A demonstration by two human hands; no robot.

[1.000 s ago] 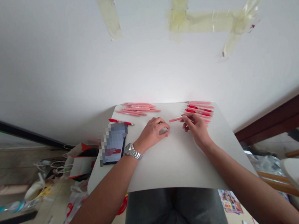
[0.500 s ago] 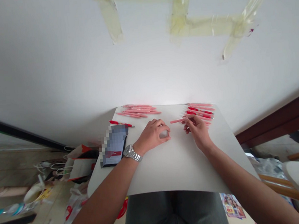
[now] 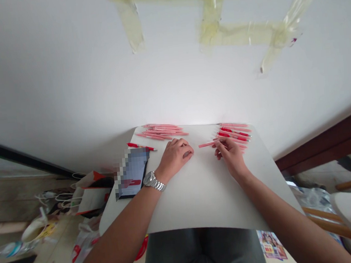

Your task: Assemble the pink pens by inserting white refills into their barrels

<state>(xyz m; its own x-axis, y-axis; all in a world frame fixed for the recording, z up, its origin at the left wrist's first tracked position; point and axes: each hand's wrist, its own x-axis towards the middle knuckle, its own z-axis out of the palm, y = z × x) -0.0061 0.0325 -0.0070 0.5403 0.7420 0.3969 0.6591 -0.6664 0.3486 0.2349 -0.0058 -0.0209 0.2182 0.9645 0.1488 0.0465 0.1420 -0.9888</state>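
Note:
In the head view, my right hand (image 3: 231, 155) pinches a pink pen (image 3: 205, 145) between thumb and fingers. The pen's free end points left over the white table (image 3: 197, 203). Behind that hand lies a row of pink pens (image 3: 235, 125), with several red pens (image 3: 234, 134) among them. My left hand (image 3: 176, 156) rests on the tabletop with loosely bent fingers, a small gap by the thumb and nothing visible in it. Just beyond it is a pile of pink pens (image 3: 164, 130). The wrist wears a silver watch (image 3: 153, 180).
A tablet (image 3: 133, 174), partly blurred out, lies at the table's left edge, with one red pen (image 3: 141, 146) above it. A white wall (image 3: 171, 78) borders the far edge. Bags (image 3: 91, 194) stand on the floor at left; a wooden chair (image 3: 330, 220) is at right.
My left hand has drawn slightly left, and the gap between its thumb and fingers has narrowed. My right hand still holds the pink pen, now a little farther left.

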